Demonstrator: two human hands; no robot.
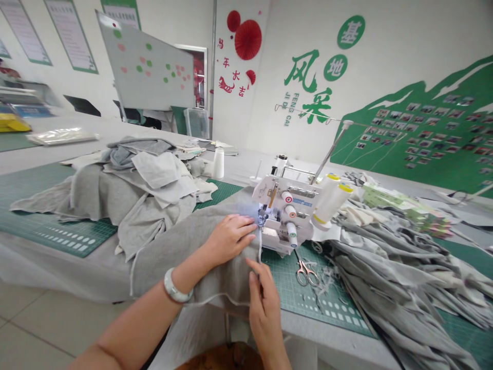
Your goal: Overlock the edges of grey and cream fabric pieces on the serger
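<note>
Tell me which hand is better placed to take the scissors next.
Right hand, probably: it is nearer the scissors, while the left hand lies on the cloth beside the machine.

whiteboard (pixel 154 92) back left, pink and green dots (pixel 149 63). red fans (pixel 248 40) on wall (pixel 275 56). photos (pixel 427 109) on green mural (pixel 389 169), right. clear bin (pixel 197 123) near whiteboard.

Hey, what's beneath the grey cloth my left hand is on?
Green cutting mat shows past the far edge of the grey cloth and to its right, near your right hand. What lies directly beneath is covered by the cloth, so I can't tell.
</note>
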